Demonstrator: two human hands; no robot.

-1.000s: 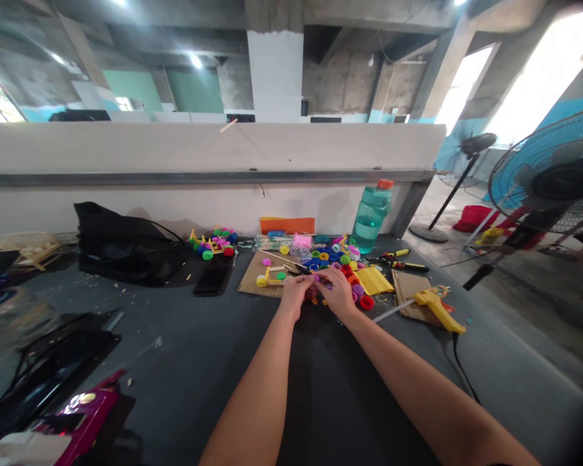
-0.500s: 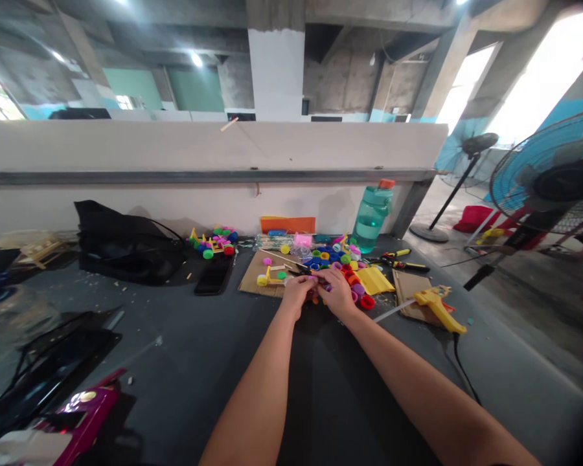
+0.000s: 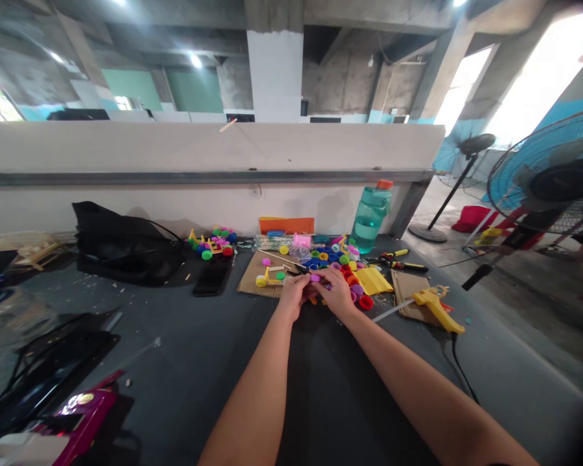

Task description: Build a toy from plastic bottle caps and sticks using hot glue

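Note:
My left hand (image 3: 294, 296) and my right hand (image 3: 337, 292) meet over the near edge of a cardboard piece (image 3: 257, 286). Between their fingertips is a small purple bottle cap (image 3: 315, 278), gripped from both sides. Under the fingers, small orange bits show only in part. Beside my right hand spreads a pile of bottle caps in several colours, with a red cap (image 3: 366, 302) nearest me. Left of my left hand, a yellow piece with wheel-like caps (image 3: 261, 280) and a green cap (image 3: 280, 276) lie on the cardboard.
A yellow glue gun (image 3: 437, 307) rests on another cardboard piece at right. Behind it are pliers (image 3: 401, 259) and a green water bottle (image 3: 370, 220). A phone (image 3: 214, 275) and a black bag (image 3: 121, 246) lie at left. A low partition (image 3: 199, 145) backs the table.
The purple cap shows more plainly between my fingertips, which have shifted slightly around it. Both arms stay nearly in place.

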